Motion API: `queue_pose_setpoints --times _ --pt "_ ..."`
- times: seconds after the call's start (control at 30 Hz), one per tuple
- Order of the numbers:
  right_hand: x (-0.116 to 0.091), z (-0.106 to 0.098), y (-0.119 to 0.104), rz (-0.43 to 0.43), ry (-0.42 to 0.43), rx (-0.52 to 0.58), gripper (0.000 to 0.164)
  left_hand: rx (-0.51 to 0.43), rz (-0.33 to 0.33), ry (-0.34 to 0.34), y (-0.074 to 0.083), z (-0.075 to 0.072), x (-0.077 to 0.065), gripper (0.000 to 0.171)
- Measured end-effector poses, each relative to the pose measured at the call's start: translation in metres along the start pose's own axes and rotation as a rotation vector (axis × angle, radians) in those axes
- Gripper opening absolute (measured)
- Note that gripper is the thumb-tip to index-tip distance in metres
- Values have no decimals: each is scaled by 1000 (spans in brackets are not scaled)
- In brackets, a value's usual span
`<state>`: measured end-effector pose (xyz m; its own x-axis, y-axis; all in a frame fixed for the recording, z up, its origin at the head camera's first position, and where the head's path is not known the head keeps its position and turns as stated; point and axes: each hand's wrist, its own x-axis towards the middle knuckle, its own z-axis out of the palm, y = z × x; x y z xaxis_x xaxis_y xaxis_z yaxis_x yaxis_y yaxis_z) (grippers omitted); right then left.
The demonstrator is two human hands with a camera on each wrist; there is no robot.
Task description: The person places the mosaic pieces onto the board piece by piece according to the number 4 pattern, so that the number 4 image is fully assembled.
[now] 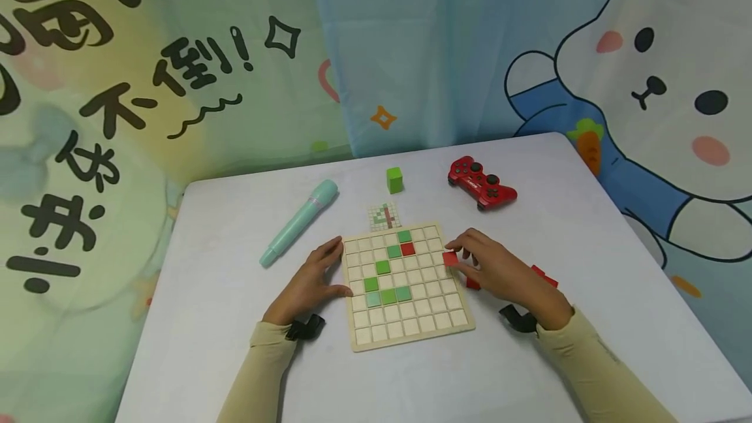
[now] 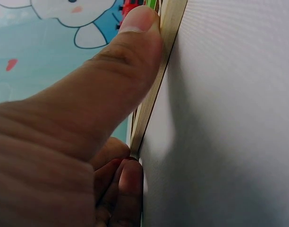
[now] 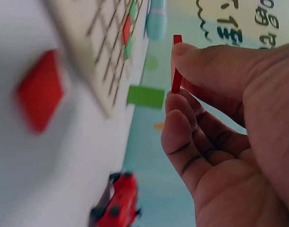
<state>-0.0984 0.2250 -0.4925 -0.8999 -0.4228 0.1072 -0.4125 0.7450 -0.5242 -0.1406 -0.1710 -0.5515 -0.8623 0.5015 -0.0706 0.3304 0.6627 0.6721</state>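
A wooden grid board lies flat on the white table, with several green tiles and a red tile in its squares. My left hand rests along the board's left edge, its thumb against the rim and its fingertips by the far corner. Between thumb and fingertips, my right hand pinches a red square tile. In the head view that tile appears over the board's right edge; the right wrist view shows it edge-on, raised off the table. Another red tile lies beneath the right hand.
More red tiles lie beside the right wrist, partly hidden. A small pattern card touches or nears the board's far edge, with a green block behind. A red game controller stands back right; a mint tube lies left.
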Motion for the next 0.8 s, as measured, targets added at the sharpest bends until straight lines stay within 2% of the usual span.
queue_pose_setpoints --times 0.2,0.4,0.8 --pt "32 6 -12 -18 -120 70 21 -1 -4 -4 0 0 1 111" --pt "50 18 -18 -56 -206 80 18 -7 -8 -10 0 -1 1 111" --pt "65 37 -18 -108 -243 32 15 -14 -18 -8 0 -1 0 110"
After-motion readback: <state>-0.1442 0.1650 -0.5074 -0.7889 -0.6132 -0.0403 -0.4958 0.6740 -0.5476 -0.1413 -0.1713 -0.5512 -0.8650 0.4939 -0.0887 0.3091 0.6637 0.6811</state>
